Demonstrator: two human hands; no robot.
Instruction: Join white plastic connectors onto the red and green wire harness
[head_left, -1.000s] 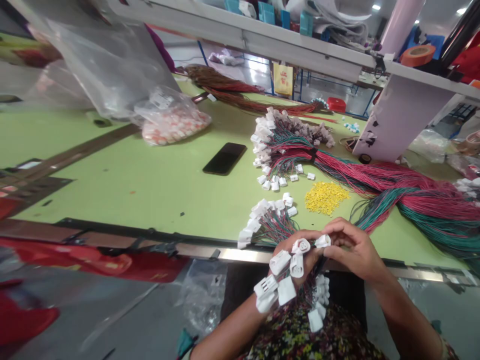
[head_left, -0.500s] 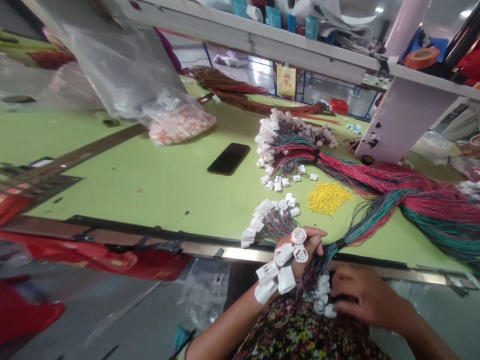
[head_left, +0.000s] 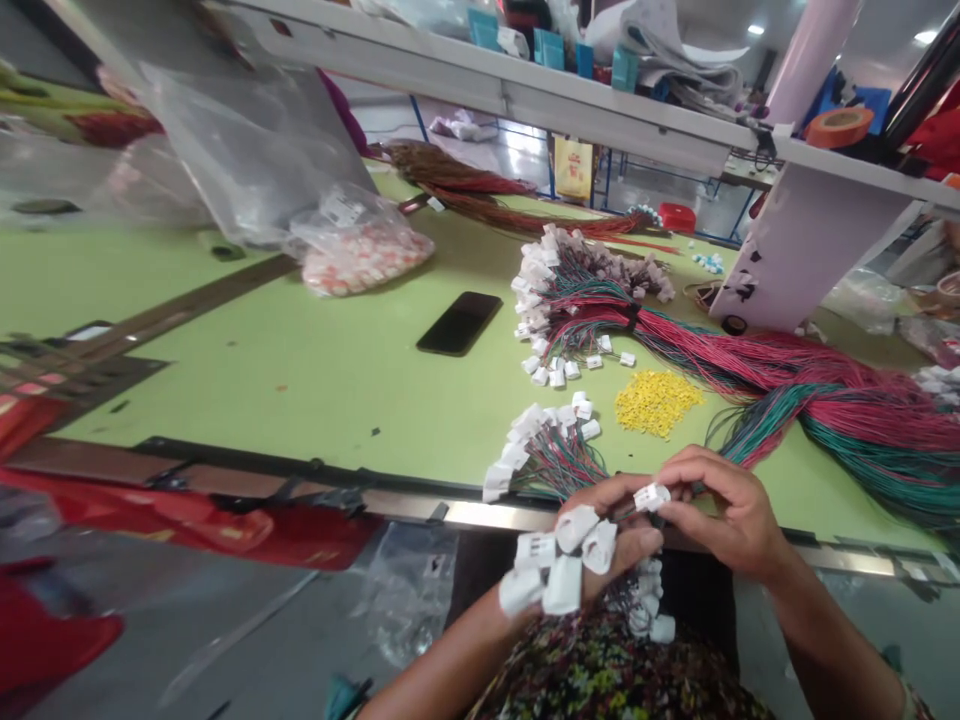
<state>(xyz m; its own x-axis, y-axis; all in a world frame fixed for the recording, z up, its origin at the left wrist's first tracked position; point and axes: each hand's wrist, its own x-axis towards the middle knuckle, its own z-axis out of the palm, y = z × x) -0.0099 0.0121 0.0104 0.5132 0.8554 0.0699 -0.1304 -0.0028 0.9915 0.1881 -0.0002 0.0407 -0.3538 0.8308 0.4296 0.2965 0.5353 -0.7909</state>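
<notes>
At the table's front edge, my left hand (head_left: 609, 548) is closed around wires, mostly hidden, with several white plug connectors (head_left: 562, 584) hanging over its back and wrist. My right hand (head_left: 727, 515) pinches one small white connector (head_left: 651, 497) between thumb and forefinger. That connector lies between the fingertips of both hands. Below them, more white connectors (head_left: 646, 605) dangle against the patterned clothing. A fan of white connectors on thin wires (head_left: 536, 435) rests on the table just beyond my left hand.
A pile of tiny yellow parts (head_left: 658, 403) lies beyond my hands. A large red and green wire bundle (head_left: 750, 355) stretches to the right. A black phone (head_left: 459, 323) and a bag of pinkish pieces (head_left: 364, 255) lie on the green table (head_left: 300, 400). A shelf (head_left: 480, 85) spans the back.
My right hand has risen from the hanging connectors to my left fingertips, now with a white connector in its pinch. The left hand has turned slightly, shifting the connectors on its wrist.
</notes>
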